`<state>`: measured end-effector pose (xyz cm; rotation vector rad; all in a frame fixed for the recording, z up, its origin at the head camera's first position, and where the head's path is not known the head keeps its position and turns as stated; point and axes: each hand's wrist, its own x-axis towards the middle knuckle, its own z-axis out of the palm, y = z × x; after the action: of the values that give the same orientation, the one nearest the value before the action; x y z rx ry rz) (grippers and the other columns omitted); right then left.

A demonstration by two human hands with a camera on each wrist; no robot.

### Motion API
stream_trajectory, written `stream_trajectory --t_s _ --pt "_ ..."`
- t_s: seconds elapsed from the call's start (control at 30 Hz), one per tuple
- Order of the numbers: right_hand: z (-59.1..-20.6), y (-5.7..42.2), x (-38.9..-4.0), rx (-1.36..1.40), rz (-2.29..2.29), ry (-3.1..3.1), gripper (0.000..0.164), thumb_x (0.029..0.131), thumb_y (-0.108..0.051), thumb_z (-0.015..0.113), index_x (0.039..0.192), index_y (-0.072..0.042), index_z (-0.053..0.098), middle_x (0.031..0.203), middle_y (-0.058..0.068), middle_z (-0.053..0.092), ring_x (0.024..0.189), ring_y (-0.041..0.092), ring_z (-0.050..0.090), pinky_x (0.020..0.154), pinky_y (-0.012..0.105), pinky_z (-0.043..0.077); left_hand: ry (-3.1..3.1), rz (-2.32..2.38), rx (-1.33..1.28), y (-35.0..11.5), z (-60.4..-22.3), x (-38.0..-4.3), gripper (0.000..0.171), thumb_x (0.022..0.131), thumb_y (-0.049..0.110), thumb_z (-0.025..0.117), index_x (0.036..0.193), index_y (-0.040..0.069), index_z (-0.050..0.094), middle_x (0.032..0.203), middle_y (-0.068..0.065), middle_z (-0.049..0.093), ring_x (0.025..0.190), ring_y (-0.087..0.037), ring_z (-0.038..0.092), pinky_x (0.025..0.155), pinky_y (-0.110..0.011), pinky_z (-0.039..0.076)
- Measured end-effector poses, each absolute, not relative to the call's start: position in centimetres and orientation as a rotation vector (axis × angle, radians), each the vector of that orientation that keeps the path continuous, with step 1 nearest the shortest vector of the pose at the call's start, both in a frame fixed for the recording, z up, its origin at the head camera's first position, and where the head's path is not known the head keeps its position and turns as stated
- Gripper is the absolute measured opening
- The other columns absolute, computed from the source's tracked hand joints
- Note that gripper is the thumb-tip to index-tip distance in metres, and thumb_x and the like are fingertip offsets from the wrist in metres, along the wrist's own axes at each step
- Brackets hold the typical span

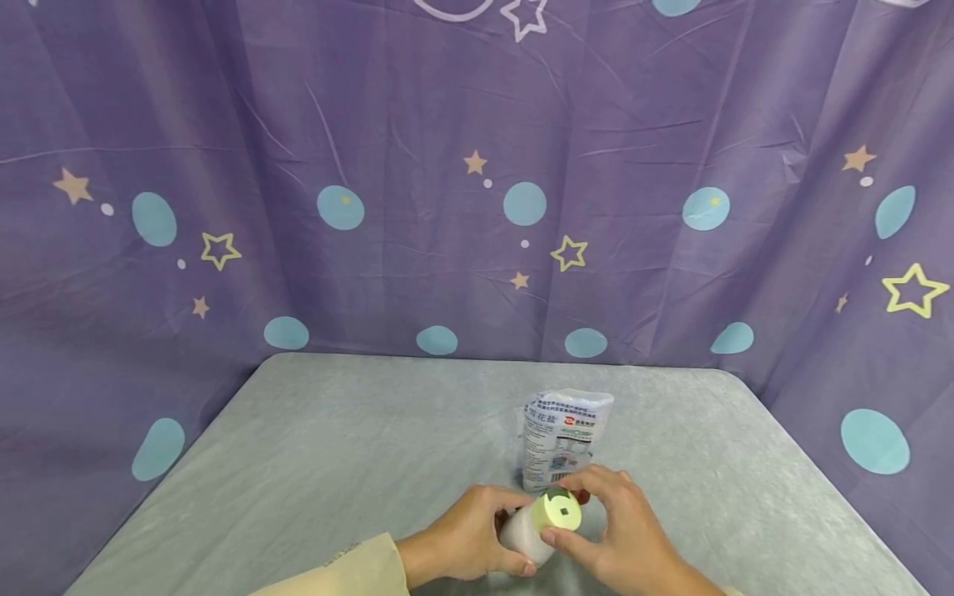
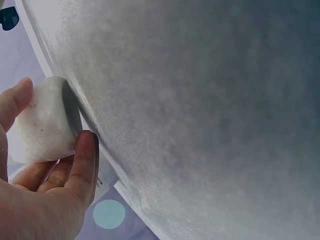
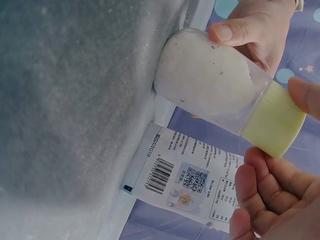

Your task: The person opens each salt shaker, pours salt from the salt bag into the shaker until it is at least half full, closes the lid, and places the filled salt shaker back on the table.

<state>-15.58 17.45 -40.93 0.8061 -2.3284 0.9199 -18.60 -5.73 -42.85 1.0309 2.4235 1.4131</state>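
A clear jar [image 3: 210, 75] filled with white grains leans tilted over the table, its pale yellow-green cap [image 1: 561, 511] toward the right. My left hand [image 1: 477, 531] grips the jar's body between thumb and fingers, as the left wrist view also shows around the jar's base [image 2: 47, 120]. With thumb and fingertips on opposite sides, my right hand [image 1: 622, 530] pinches the cap. The cap sits on the jar's mouth, with a small dark square mark on its top. Just behind the hands stands a white printed bag [image 1: 559, 439] with a barcode and a QR code.
The table [image 1: 358, 447] has a pale grey-green cloth-like surface with rounded far corners. A purple curtain [image 1: 432, 108] with stars and blue dots hangs behind it and along both sides.
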Motion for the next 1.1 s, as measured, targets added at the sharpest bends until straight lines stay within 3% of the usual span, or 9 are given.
stream_trajectory --t_s 0.27,0.57,0.77,0.93,1.1 --pt "-41.1 16.9 -15.3 0.613 0.861 -2.36 0.041 0.07 -0.048 0.093 0.082 -0.035 0.057 0.08 -0.026 0.051 0.075 0.002 0.048 0.069 0.025 0.038 2.425 1.409 1.037 -5.6 -43.0 -18.6 0.055 0.068 0.011 0.096 0.118 0.022 0.076 0.089 0.018 0.069 0.074 0.0 0.063 0.068 -0.02 0.054" --pt "-41.0 16.8 -15.1 0.501 0.904 -2.46 0.044 0.067 -0.06 0.09 0.081 -0.034 0.058 0.078 -0.024 0.051 0.075 0.005 0.048 0.068 0.026 0.039 2.404 1.419 1.025 -5.7 -43.1 -18.7 0.054 0.068 0.012 0.096 0.117 0.023 0.077 0.089 0.018 0.068 0.073 0.0 0.063 0.068 -0.02 0.054" --pt "-41.0 17.1 -15.2 0.602 0.93 -2.456 0.046 0.068 -0.059 0.09 0.097 -0.033 0.066 0.086 -0.026 0.056 0.077 0.001 0.051 0.072 0.027 0.04 2.41 1.413 1.017 -5.7 -43.1 -18.8 0.054 0.068 0.012 0.096 0.117 0.023 0.077 0.09 0.018 0.069 0.074 0.0 0.063 0.069 -0.021 0.054" --pt "-41.2 17.9 -15.8 0.838 1.035 -2.395 0.057 0.073 -0.043 0.093 0.122 -0.03 0.066 0.104 -0.022 0.064 0.089 0.003 0.058 0.079 0.03 0.049 2.405 1.406 1.025 -5.8 -43.0 -18.9 0.054 0.069 0.014 0.096 0.119 0.023 0.076 0.09 0.018 0.069 0.074 -0.001 0.062 0.069 -0.02 0.053" --pt "-41.0 18.4 -16.2 1.07 1.041 -2.321 0.067 0.078 -0.027 0.092 0.137 -0.023 0.06 0.118 -0.011 0.065 0.097 0.008 0.059 0.085 0.034 0.049 2.395 1.397 1.002 -5.8 -42.9 -19.0 0.055 0.07 0.015 0.096 0.12 0.023 0.076 0.093 0.018 0.069 0.075 -0.001 0.062 0.07 -0.021 0.053"
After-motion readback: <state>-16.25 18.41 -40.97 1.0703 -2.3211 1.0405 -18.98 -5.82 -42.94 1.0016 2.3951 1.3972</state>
